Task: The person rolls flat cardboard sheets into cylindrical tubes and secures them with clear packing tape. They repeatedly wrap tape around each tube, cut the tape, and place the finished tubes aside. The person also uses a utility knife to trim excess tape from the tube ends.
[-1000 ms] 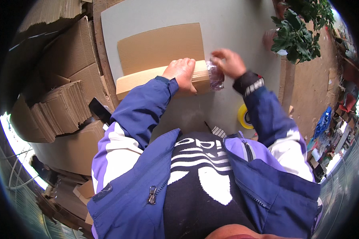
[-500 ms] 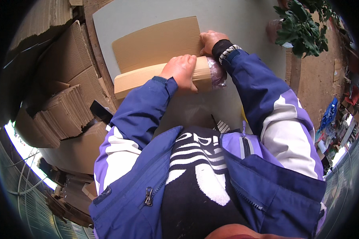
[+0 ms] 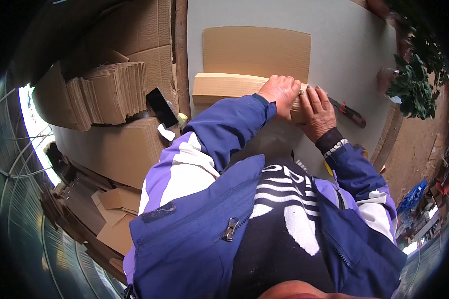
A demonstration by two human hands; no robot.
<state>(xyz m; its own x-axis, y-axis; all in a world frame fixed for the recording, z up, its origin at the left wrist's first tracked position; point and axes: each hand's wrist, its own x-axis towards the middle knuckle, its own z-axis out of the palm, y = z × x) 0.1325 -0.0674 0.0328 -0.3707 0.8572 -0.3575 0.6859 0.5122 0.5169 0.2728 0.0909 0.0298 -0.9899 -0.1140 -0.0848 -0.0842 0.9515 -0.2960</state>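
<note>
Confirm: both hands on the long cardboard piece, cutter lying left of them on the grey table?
Wrong side: in the head view, the cutter lies right of the left hand and right hand, on the grey table. Both hands are on the long cardboard piece.

The right grip (image 3: 318,113) has moved onto the cardboard bundle (image 3: 232,87), and a red cutter (image 3: 353,115) now shows.

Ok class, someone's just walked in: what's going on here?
A person has both hands on a long cardboard bundle on a grey tabletop. The left hand grips it; the right hand is at its right end. A flat cardboard sheet lies beyond, and a red-and-black cutter to the right.
</note>
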